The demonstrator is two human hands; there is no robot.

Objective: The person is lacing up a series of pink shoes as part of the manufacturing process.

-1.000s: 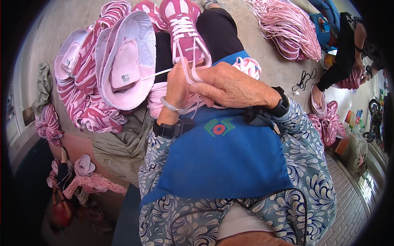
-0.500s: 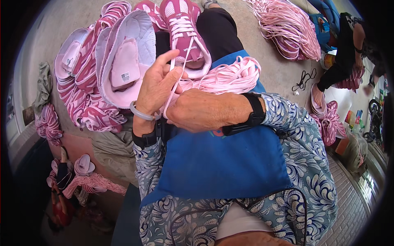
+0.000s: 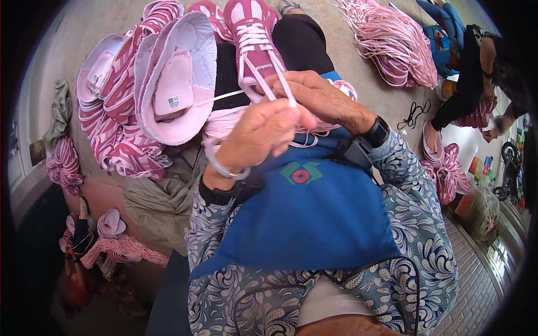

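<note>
Pink shoe [image 3: 260, 55]: lace [image 3: 282, 77] now straighter, less slack to manage; left hand [image 3: 259, 133] pinches it, right hand [image 3: 324, 96] I can't tell.

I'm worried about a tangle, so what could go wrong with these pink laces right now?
The shoelaces drawn from the shoe might slip from the left hand if its grip loosens. They could also snag in the loose pink strands bundled close beside that hand.
</note>
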